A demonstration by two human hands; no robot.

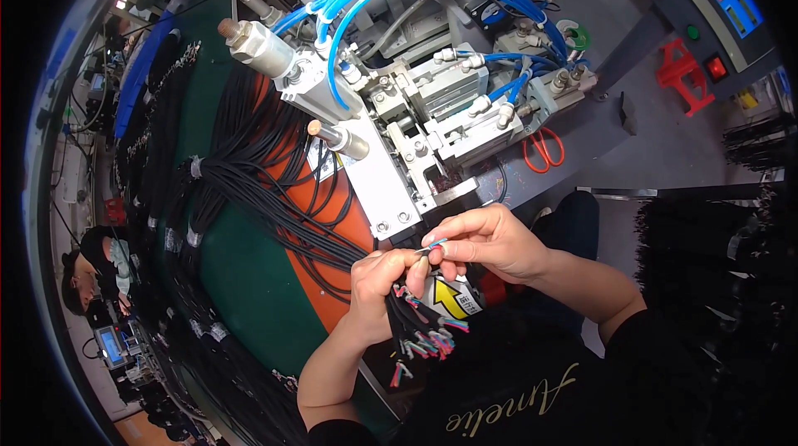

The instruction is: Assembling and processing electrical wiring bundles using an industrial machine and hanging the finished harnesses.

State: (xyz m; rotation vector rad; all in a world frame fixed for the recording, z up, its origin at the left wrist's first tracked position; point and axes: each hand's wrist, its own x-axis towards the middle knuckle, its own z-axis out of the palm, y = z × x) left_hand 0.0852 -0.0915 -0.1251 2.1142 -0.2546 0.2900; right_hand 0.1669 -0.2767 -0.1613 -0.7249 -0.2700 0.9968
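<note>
- Right hand point(492, 244) is nearly closed, thumb and forefinger pinching fine coloured wires point(437, 244), presumably because strands so thin need fingertips rather than a fist.
- Left hand point(384, 278) is curled opposite, its fingertips pinched at the same spot, probably to steady the cable end (the fingers hide exactly where its sheath stops).
- Below the left hand hangs a cluster of cable ends point(428, 338); it seems gathered under the curled fingers, perhaps to keep the ends within reach, though how firmly I cannot tell.
- Black cables point(266, 192) fan across the orange surface point(342, 215), and a pale wrap point(196, 167) likely keeps them together.
- The pinched wires, just in front of the pneumatic fixture point(374, 172), show blue and red; the hanging ends are slim black sheaths with short pink-red, blue and whitish tips.
</note>
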